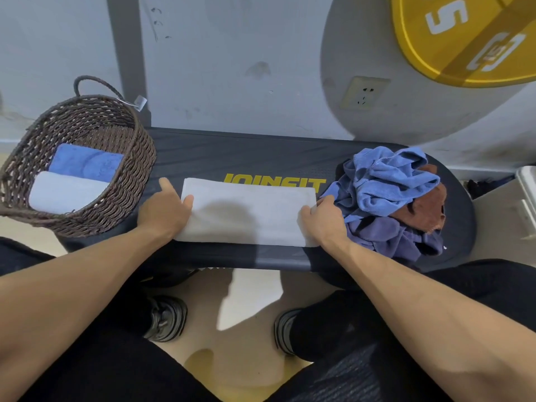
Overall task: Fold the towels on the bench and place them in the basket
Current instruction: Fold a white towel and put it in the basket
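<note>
A long black padded table (pixel 232 152) with yellow letters on it runs from left to right. In the middle of it lies a white towel folded into a long flat strip (pixel 246 213). It covers the bottom of the yellow letters.

The left hand (pixel 165 211) is at the left end of the white towel. Its thumb lies on top of the towel's edge, and one finger points away along the table just beside the towel. The other fingers seem to be tucked at the towel's end, so the hand looks like it pinches that end. The right hand (pixel 323 219) is at the right end of the towel. Its fingers are curled over the far right corner and hold it.

A round brown woven basket (pixel 139 158) with a loop handle sits on the left end of the table, near the left hand but not touching it. Inside it are two folded towels side by side: a bright blue folded towel (pixel 87 162) on the far side and a pale blue-white folded towel (pixel 63 191) on the near side.

On the right end of the table is a messy pile of towels, touching the right hand. A light blue crumpled towel (pixel 388 181) is on top, a rusty brown towel (pixel 426 207) is on its right, and a purple-blue towel (pixel 385 236) is on the near side.

Below the table you can see the person's black trousers and grey shoes (pixel 166 317) on a pale floor.
</note>
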The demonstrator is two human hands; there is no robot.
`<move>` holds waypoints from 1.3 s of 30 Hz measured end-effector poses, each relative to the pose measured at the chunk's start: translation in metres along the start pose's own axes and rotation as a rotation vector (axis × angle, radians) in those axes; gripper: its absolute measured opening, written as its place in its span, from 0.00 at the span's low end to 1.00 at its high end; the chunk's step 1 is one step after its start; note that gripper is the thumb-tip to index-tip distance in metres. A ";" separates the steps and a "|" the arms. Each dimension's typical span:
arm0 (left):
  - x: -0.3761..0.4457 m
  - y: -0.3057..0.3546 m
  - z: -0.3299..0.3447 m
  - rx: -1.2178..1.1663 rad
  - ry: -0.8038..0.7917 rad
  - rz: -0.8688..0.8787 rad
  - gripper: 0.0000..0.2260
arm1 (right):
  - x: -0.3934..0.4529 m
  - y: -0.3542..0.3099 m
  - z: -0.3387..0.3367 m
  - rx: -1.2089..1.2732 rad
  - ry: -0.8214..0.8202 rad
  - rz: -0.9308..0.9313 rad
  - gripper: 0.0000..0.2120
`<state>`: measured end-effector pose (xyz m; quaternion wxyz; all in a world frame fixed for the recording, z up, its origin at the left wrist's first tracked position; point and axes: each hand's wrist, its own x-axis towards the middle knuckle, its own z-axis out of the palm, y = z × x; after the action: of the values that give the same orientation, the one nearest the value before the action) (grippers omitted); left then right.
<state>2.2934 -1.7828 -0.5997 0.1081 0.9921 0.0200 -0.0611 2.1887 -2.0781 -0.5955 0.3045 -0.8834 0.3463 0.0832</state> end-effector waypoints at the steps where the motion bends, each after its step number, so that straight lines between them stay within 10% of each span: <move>1: -0.001 0.003 -0.002 0.059 0.077 0.079 0.20 | 0.000 -0.002 -0.002 -0.013 0.007 0.005 0.18; 8: -0.032 0.043 0.021 -0.021 0.039 0.662 0.21 | -0.010 -0.016 -0.003 -0.273 0.116 -0.898 0.16; 13: -0.030 0.020 0.043 0.161 -0.200 0.617 0.28 | -0.009 0.006 0.027 -0.529 -0.197 -0.759 0.32; 21: -0.034 0.005 0.034 0.259 -0.165 0.666 0.30 | -0.005 0.016 0.027 -0.602 -0.183 -0.770 0.31; 26: -0.043 0.050 0.018 0.139 -0.124 0.519 0.25 | -0.009 -0.003 0.016 -0.192 -0.224 -0.698 0.22; 31: -0.075 0.108 0.023 -0.121 0.038 0.600 0.18 | -0.024 -0.006 0.011 0.167 0.222 -0.416 0.14; 39: -0.079 0.111 0.064 -0.053 -0.213 0.691 0.23 | -0.005 0.004 -0.015 -0.095 -0.052 -0.023 0.21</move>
<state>2.2137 -1.9073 -0.6280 0.1497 0.9252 -0.3262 -0.1236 2.1811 -2.0862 -0.5836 0.2720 -0.8984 0.3237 0.1190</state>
